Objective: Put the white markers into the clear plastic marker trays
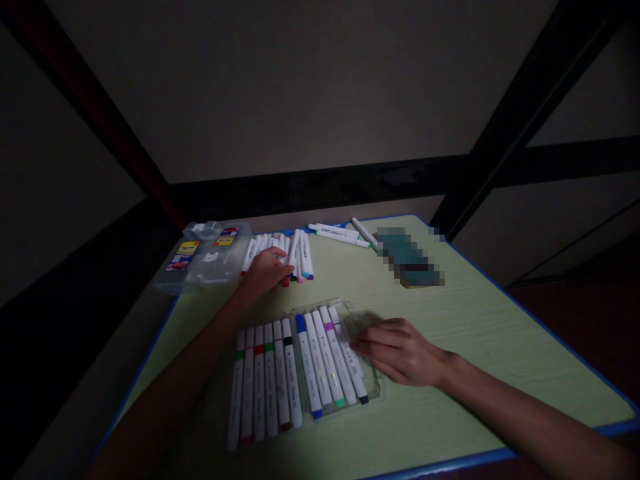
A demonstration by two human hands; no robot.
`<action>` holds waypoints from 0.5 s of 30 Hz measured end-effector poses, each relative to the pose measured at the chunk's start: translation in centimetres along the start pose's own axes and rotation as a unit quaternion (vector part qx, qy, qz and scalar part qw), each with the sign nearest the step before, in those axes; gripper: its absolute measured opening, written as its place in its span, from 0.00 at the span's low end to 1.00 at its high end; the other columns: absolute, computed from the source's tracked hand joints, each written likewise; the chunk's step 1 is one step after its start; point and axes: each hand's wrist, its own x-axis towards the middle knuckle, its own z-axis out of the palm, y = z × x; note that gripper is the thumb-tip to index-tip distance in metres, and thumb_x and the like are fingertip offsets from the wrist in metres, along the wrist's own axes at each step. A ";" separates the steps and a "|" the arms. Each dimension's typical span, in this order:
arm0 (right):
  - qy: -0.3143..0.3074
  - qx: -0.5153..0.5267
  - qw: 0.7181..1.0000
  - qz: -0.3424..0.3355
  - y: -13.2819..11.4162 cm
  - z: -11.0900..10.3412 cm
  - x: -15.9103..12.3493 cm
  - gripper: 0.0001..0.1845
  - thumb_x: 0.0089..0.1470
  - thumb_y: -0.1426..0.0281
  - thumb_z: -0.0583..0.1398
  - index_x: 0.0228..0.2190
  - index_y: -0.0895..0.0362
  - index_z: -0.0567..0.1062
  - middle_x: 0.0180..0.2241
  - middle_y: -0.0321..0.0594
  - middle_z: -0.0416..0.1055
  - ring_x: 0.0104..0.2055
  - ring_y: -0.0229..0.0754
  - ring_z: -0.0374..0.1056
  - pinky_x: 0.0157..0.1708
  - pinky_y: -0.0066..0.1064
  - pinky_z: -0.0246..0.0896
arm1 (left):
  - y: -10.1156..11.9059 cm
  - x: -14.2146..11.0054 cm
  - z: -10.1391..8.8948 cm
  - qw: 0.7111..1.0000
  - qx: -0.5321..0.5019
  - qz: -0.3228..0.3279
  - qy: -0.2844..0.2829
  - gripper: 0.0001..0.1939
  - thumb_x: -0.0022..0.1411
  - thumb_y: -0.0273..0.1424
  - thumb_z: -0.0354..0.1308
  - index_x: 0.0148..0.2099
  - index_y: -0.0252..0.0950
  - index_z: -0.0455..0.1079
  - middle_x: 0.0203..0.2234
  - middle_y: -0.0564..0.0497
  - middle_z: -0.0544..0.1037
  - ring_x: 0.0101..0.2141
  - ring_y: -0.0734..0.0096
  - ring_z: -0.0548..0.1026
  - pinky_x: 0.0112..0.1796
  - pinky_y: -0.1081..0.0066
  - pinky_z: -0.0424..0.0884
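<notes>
Spreading over a row of loose markers (pixel 305 253) beyond the clear plastic tray (pixel 374 392), the left hand (pixel 269 270) is showing its thumb and forefinger slightly apart at the barrels, and I cannot tell whether they are clamping one. The right hand (pixel 400 350) is hovering or resting at the tray's right edge, its fingertips bunching together beside the rightmost marker; whether they are pinching the plastic or that marker, I cannot tell. Within the tray, six white-barrelled markers (pixel 270 387) are lying side by side in the left section, some showing green, red or black bands, while five more markers (pixel 309 367) are filling the right section, the first of them wearing a blue cap. Beyond the tray and to its left, a transparent plastic case (pixel 233 257) is bearing colourful labels (pixel 184 255). Beyond the tray and to its right, three separate markers (pixel 345 239) are lying near a pixelated teal slab (pixel 407 250), too obscured to identify. Underneath the tray, a pale green table (pixel 470 327) with blue edging is supporting everything.
</notes>
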 end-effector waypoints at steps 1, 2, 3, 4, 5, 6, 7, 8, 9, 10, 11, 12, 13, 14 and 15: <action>-0.002 -0.004 1.000 -0.003 0.0 0.0 0.0 0.16 0.59 0.75 0.44 0.36 0.63 0.71 0.25 0.41 0.70 0.24 0.35 0.63 0.20 0.29 0.59 | -0.2 0.1 0.0 1.000 0.001 0.001 0.000 0.20 0.48 0.29 0.58 0.45 0.31 0.61 0.16 0.53 0.73 0.19 0.72 0.73 0.17 0.79 0.59; -0.005 -0.007 1.000 -0.006 0.0 0.0 0.0 0.17 0.59 0.75 0.44 0.36 0.63 0.71 0.25 0.41 0.69 0.23 0.35 0.62 0.20 0.29 0.59 | -0.4 0.2 0.1 1.000 0.002 0.002 -0.001 0.20 0.48 0.29 0.58 0.44 0.31 0.61 0.16 0.53 0.73 0.18 0.72 0.72 0.17 0.79 0.59; -0.006 -0.007 1.000 -0.008 0.0 -0.1 0.0 0.17 0.59 0.75 0.43 0.36 0.63 0.71 0.25 0.41 0.69 0.23 0.35 0.62 0.20 0.29 0.59 | -0.5 0.3 0.1 1.000 0.005 0.001 -0.001 0.20 0.48 0.30 0.58 0.44 0.31 0.61 0.16 0.53 0.74 0.18 0.72 0.72 0.17 0.79 0.59; -0.008 -0.007 1.000 -0.009 0.0 -0.1 0.0 0.17 0.59 0.75 0.43 0.36 0.63 0.71 0.25 0.41 0.69 0.24 0.35 0.62 0.21 0.29 0.59 | -0.7 0.4 0.2 1.000 0.009 0.002 0.001 0.20 0.48 0.30 0.58 0.44 0.31 0.62 0.16 0.53 0.74 0.18 0.73 0.72 0.17 0.78 0.59; -0.010 -0.007 1.000 -0.009 0.0 -0.1 0.0 0.17 0.59 0.75 0.43 0.36 0.63 0.71 0.25 0.41 0.69 0.24 0.35 0.63 0.21 0.29 0.59 | -0.8 0.5 0.3 1.000 0.014 0.004 0.003 0.19 0.48 0.30 0.58 0.44 0.31 0.62 0.15 0.54 0.73 0.17 0.73 0.71 0.17 0.78 0.59; -0.012 -0.006 1.000 -0.009 0.0 -0.1 0.0 0.17 0.59 0.75 0.43 0.36 0.63 0.71 0.25 0.41 0.69 0.24 0.35 0.63 0.21 0.29 0.59 | -0.9 0.6 0.4 1.000 0.020 0.007 0.006 0.19 0.47 0.30 0.58 0.43 0.32 0.62 0.15 0.54 0.73 0.17 0.73 0.71 0.17 0.78 0.59; -0.015 -0.006 1.000 -0.009 0.0 -0.1 0.0 0.17 0.59 0.75 0.44 0.36 0.62 0.71 0.25 0.41 0.69 0.24 0.35 0.63 0.22 0.29 0.59 | -1.0 0.7 0.5 1.000 0.025 0.011 0.008 0.18 0.48 0.30 0.58 0.43 0.32 0.62 0.15 0.54 0.73 0.16 0.73 0.71 0.17 0.77 0.59; -0.015 -0.007 1.000 -0.008 0.0 -0.1 0.0 0.17 0.59 0.75 0.44 0.36 0.62 0.71 0.25 0.41 0.69 0.24 0.35 0.63 0.22 0.29 0.58 | -1.1 0.7 0.5 0.999 0.028 0.014 0.010 0.18 0.48 0.30 0.58 0.43 0.32 0.63 0.15 0.54 0.73 0.17 0.73 0.71 0.18 0.77 0.59; -0.017 -0.007 1.000 -0.008 0.0 -0.1 0.0 0.17 0.59 0.75 0.44 0.36 0.62 0.71 0.25 0.40 0.69 0.24 0.35 0.62 0.21 0.29 0.58 | -1.2 0.8 0.6 0.999 0.029 0.015 0.011 0.18 0.48 0.31 0.58 0.42 0.32 0.63 0.15 0.55 0.73 0.17 0.72 0.71 0.18 0.77 0.59; -0.018 -0.006 1.000 -0.007 0.0 -0.1 0.0 0.17 0.59 0.74 0.44 0.36 0.61 0.71 0.25 0.40 0.69 0.24 0.35 0.62 0.21 0.29 0.58 | -1.2 0.8 0.7 0.999 0.028 0.016 0.011 0.18 0.48 0.31 0.58 0.42 0.32 0.63 0.15 0.55 0.73 0.17 0.72 0.71 0.19 0.77 0.60; -0.018 -0.006 1.000 -0.008 0.0 -0.1 0.0 0.17 0.59 0.74 0.44 0.36 0.61 0.71 0.24 0.40 0.69 0.24 0.35 0.62 0.21 0.29 0.57 | -1.2 0.8 0.7 0.999 0.028 0.016 0.011 0.17 0.48 0.31 0.58 0.42 0.33 0.63 0.15 0.55 0.73 0.18 0.72 0.71 0.19 0.76 0.60; -0.018 -0.006 1.000 -0.008 0.0 -0.1 0.0 0.17 0.59 0.74 0.44 0.36 0.61 0.71 0.24 0.39 0.68 0.23 0.35 0.62 0.21 0.29 0.57 | -1.2 0.8 0.8 0.999 0.030 0.016 0.010 0.17 0.48 0.31 0.57 0.42 0.33 0.63 0.15 0.55 0.72 0.18 0.72 0.72 0.20 0.76 0.61; -0.019 -0.006 1.000 -0.008 0.0 -0.1 0.0 0.16 0.59 0.74 0.44 0.36 0.61 0.71 0.24 0.39 0.68 0.23 0.35 0.61 0.20 0.29 0.57 | -1.2 0.7 0.8 0.999 0.033 0.017 0.008 0.16 0.49 0.31 0.57 0.42 0.33 0.63 0.15 0.55 0.72 0.18 0.71 0.72 0.20 0.76 0.61; -0.020 -0.005 1.000 -0.008 0.0 -0.1 0.0 0.16 0.59 0.74 0.44 0.36 0.61 0.71 0.24 0.39 0.68 0.23 0.35 0.61 0.21 0.28 0.57 | -1.1 0.7 0.8 0.999 0.037 0.018 0.005 0.16 0.50 0.31 0.56 0.42 0.33 0.63 0.15 0.55 0.72 0.19 0.71 0.72 0.20 0.75 0.61; -0.021 -0.004 1.000 -0.008 0.0 -0.1 0.0 0.16 0.59 0.75 0.44 0.36 0.61 0.71 0.24 0.39 0.68 0.23 0.35 0.62 0.21 0.28 0.57 | -1.0 0.6 0.8 0.999 0.041 0.019 0.002 0.15 0.50 0.31 0.55 0.42 0.33 0.63 0.14 0.55 0.71 0.19 0.71 0.71 0.21 0.75 0.62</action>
